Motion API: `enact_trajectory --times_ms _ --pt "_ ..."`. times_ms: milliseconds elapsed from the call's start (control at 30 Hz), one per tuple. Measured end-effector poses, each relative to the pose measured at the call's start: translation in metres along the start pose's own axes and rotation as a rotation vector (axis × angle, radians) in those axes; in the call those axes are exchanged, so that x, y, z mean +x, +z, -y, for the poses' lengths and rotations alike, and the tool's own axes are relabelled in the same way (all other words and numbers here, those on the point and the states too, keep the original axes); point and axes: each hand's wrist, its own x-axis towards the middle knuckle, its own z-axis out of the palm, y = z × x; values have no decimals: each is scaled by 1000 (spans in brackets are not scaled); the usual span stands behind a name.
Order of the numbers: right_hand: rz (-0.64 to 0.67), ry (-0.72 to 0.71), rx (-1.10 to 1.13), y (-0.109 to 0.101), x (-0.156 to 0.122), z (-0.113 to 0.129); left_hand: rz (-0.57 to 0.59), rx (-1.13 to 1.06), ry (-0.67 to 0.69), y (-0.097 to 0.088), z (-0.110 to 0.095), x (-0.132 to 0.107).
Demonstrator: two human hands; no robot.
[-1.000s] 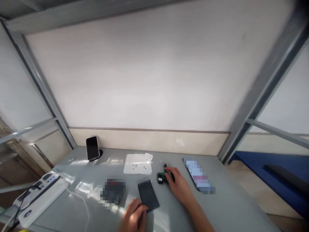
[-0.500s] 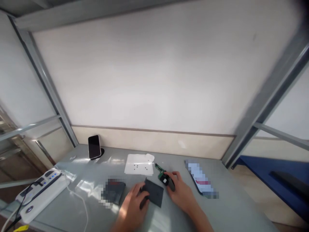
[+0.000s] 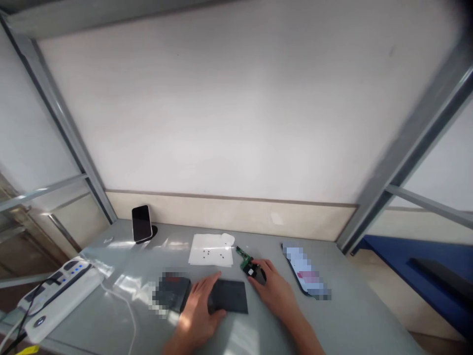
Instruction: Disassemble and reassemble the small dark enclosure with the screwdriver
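Observation:
A flat dark rectangular panel (image 3: 231, 297) lies on the grey tabletop (image 3: 343, 320) near its front edge. My left hand (image 3: 197, 310) rests on the panel's left end, fingers curled over its edge and gripping it. Just to the right, my right hand (image 3: 275, 292) pinches a small green circuit board (image 3: 247, 262) with a black part on it, held close to the panel's right end. Part of the board is hidden under my fingers.
A white sheet (image 3: 211, 250) with tiny dark screws lies behind the panel. A phone (image 3: 142, 223) stands on a stand at the back left. A white power strip (image 3: 55, 296) with cable sits far left. Blurred items lie left (image 3: 170, 292) and right (image 3: 306, 272).
My left hand moved forward onto the dark panel and turned it from slanted to lying crosswise. My right hand kept the green circuit board and shifted it slightly toward the panel.

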Motion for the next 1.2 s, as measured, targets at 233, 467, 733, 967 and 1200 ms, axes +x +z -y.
enact_trajectory --times_ms 233,467,733,967,1200 --pt "328 -88 423 -31 -10 9 7 -104 -115 2 0 4" --pt "458 -126 397 -18 -16 13 -13 -143 -155 1 0 7" --pt "433 -128 425 -20 -16 20 53 -136 -266 -3 -9 9" --pt "407 -127 376 -14 -15 17 49 -137 -242 -3 -6 8" --pt "434 -160 395 -14 -14 15 56 -124 -243 -3 -4 8"
